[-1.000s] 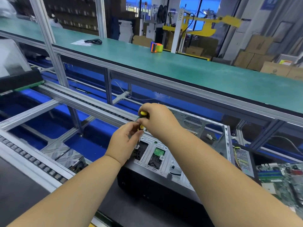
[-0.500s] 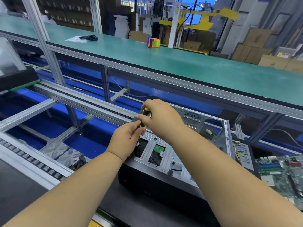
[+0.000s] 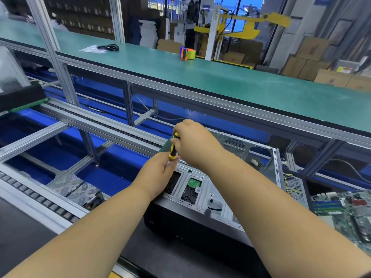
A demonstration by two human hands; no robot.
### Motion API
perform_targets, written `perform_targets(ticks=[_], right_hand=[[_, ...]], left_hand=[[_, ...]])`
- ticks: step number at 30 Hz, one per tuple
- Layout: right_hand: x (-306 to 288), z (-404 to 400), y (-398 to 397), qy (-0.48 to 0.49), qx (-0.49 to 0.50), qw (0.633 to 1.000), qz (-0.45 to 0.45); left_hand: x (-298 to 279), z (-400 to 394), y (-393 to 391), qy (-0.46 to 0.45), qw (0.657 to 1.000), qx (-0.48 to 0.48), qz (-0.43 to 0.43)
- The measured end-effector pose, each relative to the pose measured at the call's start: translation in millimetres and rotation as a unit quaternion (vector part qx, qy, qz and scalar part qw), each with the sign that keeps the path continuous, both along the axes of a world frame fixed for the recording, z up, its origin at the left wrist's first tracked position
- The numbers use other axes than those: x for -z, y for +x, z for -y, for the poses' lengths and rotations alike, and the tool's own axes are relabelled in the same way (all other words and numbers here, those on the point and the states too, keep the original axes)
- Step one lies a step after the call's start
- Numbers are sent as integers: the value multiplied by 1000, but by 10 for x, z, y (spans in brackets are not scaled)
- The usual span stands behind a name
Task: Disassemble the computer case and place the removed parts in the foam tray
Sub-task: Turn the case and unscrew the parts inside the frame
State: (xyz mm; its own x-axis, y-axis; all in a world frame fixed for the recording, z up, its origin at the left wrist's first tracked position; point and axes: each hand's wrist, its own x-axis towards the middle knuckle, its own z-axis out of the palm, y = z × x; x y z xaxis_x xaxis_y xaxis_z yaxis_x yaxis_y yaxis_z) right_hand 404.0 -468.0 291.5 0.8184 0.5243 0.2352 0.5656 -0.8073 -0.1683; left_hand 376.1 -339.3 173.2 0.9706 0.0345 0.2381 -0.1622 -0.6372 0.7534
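Observation:
The open computer case (image 3: pixel 202 221) lies on its side in front of me, black panel toward me, its bare metal frame and a small green board showing on top. My right hand (image 3: pixel 197 144) grips the upper handle of a yellow-and-black screwdriver (image 3: pixel 173 150) that stands nearly upright over the case's left corner. My left hand (image 3: pixel 160 173) pinches the lower end of the screwdriver, just above the frame. The tip and any screw are hidden by my fingers. No foam tray is in view.
A green motherboard (image 3: pixel 345 213) lies to the right of the case. Roller conveyor rails (image 3: pixel 40 197) run to the left. A green-topped bench (image 3: pixel 220 77) crosses behind, carrying a tape dispenser (image 3: pixel 187 53) and a black cable (image 3: pixel 109 47). A black unit (image 3: pixel 20 97) sits far left.
My right hand has lifted slightly, so more of the screwdriver's handle shows between the two hands. The left hand stays at the tool's lower end.

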Motion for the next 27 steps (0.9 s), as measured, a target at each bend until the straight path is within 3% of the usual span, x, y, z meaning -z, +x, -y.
perform_targets(ticks=[6, 12, 20, 24, 27], right_hand=[[42, -37, 24, -74, 39, 997, 0], [25, 1, 38, -21, -8, 998, -54], [36, 63, 53, 0, -105, 993, -58], [66, 60, 70, 46, -53, 996, -49], [114, 41, 74, 25, -5, 1000, -12]], left_hand=[[27, -13, 31, 24, 1000, -2, -14], [45, -32, 18, 1, 1000, 26, -4], [-25, -29, -36, -74, 996, 48, 13], [-21, -35, -19, -62, 997, 44, 23], [-12, -34, -5, -62, 997, 37, 13]])
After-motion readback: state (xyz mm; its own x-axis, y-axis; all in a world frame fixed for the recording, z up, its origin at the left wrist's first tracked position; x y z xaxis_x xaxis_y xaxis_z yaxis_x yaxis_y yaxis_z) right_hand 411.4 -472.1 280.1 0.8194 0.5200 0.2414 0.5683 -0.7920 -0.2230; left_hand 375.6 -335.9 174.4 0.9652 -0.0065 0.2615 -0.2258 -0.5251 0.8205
